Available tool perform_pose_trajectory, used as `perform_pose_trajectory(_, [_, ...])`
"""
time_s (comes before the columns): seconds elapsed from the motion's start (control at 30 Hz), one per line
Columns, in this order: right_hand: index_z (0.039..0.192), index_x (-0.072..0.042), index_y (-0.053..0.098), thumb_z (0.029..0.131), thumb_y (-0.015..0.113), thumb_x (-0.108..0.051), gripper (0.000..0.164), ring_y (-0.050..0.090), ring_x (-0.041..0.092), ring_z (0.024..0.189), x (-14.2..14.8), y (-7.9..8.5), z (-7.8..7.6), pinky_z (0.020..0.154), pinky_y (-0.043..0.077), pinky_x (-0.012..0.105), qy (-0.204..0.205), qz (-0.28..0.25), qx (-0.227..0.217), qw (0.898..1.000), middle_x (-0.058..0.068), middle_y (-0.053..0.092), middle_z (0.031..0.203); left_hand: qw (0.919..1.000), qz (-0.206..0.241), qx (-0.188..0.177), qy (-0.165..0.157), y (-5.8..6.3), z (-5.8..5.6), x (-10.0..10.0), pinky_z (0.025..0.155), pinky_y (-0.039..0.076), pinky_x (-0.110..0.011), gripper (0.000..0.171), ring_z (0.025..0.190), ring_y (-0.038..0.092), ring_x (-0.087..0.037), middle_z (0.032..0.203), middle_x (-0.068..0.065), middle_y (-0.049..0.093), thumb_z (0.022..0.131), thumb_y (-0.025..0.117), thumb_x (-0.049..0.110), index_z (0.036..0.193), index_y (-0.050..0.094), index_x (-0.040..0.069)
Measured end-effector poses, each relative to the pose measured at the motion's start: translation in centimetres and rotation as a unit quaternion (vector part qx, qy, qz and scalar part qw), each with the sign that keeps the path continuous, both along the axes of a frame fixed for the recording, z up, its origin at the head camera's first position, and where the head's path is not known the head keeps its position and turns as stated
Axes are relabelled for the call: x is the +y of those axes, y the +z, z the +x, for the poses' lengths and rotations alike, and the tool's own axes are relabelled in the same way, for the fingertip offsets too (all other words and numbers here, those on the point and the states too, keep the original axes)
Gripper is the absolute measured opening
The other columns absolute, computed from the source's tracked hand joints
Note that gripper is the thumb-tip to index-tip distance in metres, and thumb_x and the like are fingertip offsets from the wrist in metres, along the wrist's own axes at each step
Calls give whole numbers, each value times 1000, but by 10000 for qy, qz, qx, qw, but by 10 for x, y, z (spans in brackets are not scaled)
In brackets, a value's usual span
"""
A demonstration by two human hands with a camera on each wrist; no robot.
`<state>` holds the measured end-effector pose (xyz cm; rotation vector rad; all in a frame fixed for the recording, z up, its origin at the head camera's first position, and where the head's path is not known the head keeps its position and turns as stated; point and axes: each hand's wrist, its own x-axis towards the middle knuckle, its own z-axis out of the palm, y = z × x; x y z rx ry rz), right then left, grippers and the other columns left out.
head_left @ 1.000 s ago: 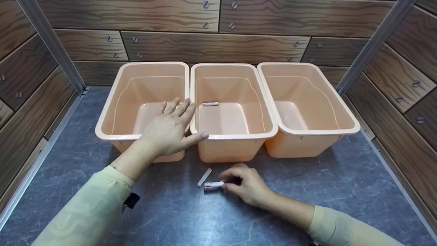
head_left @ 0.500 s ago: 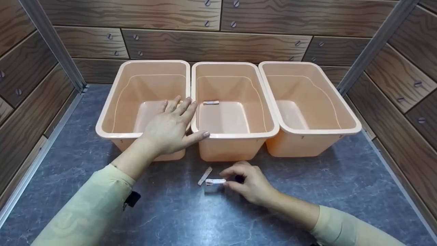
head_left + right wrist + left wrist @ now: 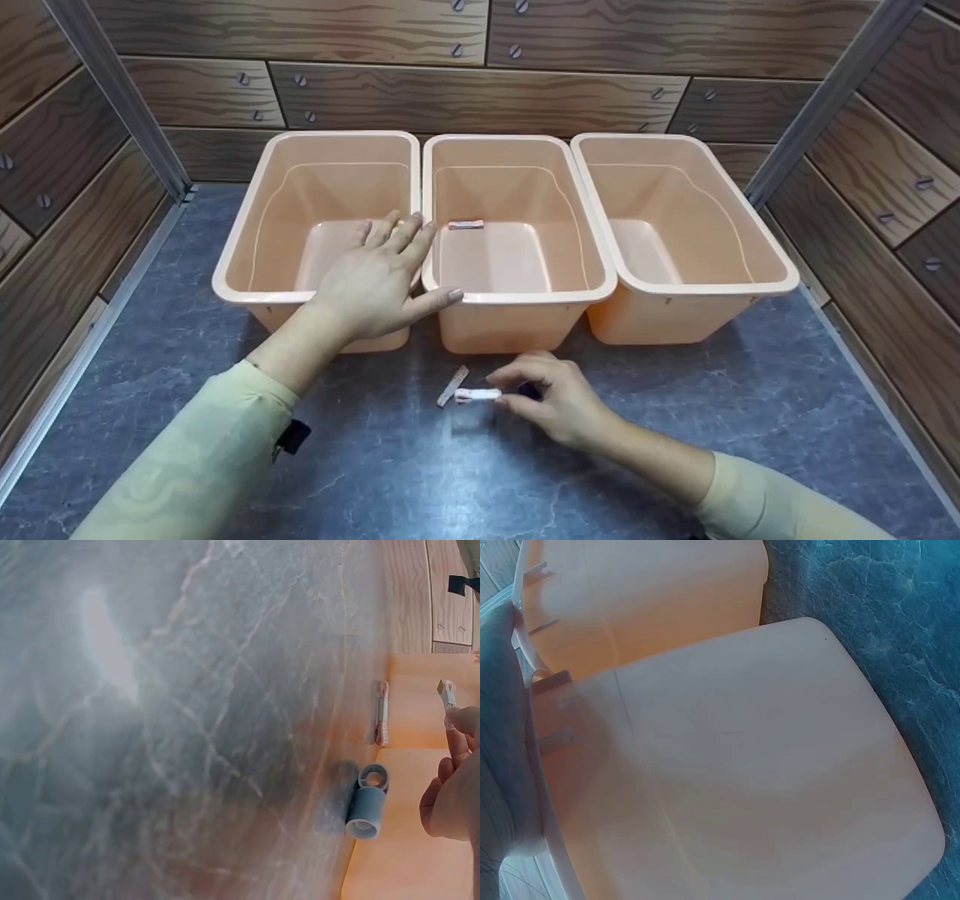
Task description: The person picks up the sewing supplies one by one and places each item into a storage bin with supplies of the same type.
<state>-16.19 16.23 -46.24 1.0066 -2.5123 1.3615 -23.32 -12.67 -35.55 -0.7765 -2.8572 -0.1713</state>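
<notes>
My right hand (image 3: 555, 397) pinches one end of a small, narrow white-and-pink strip (image 3: 478, 394) between thumb and forefinger, just in front of the middle bin. A similar thin strip (image 3: 452, 386) lies slanted on the dark tabletop, close to the held one's left end. Another small strip (image 3: 466, 224) lies inside the middle bin (image 3: 521, 298), near its back left. My left hand (image 3: 367, 289) rests spread, fingers straight, over the adjoining rims of the left bin (image 3: 255, 299) and the middle bin. What the strips are cannot be read.
A third peach bin (image 3: 705, 288) stands at the right, beside the middle one. Two blue-grey hollow cylinders (image 3: 366, 811) stand near my right hand in the right wrist view. Wood-patterned walls (image 3: 480, 90) enclose the back and sides.
The held strip has turned from slightly tilted to about level, and seems raised a little. The left hand stays on the rims. The whole head view has shifted slightly.
</notes>
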Motion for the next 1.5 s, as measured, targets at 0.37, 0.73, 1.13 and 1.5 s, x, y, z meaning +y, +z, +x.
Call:
perform_pose_trajectory(0.37, [112,-18,83,88,86,-5,27,68,17,96,2,12,3,85,55,29,237,-325,232,9989,-6,78,103,9999,91,-42,-12,-2,1,2,125,22,-62,104,158,26,-42,170,-19,33,98,34,83,168,30,7])
perform_pose_trajectory(0.73, [113,-17,82,90,86,-7,25,68,18,98,5,27,6,86,56,30,407,-535,287,9973,-5,76,106,10000,35,-70,-5,0,2,2,125,23,-62,102,158,26,-41,170,-19,33,99,36,82,167,30,6])
perform_pose_trajectory(1.13, [115,-15,82,88,86,-2,30,68,20,99,7,38,5,88,53,26,457,-668,442,9957,0,77,106,10000,48,-14,-25,-1,1,1,125,24,-62,102,158,27,-41,169,-19,34,99,36,82,167,31,5])
perform_pose_trajectory(1.5, [114,-15,81,88,86,-1,30,67,20,97,11,52,6,87,53,28,485,-762,618,9940,2,77,103,10000,0,-60,-21,0,0,0,125,23,-62,102,158,26,-41,170,-19,33,99,35,82,167,30,5])
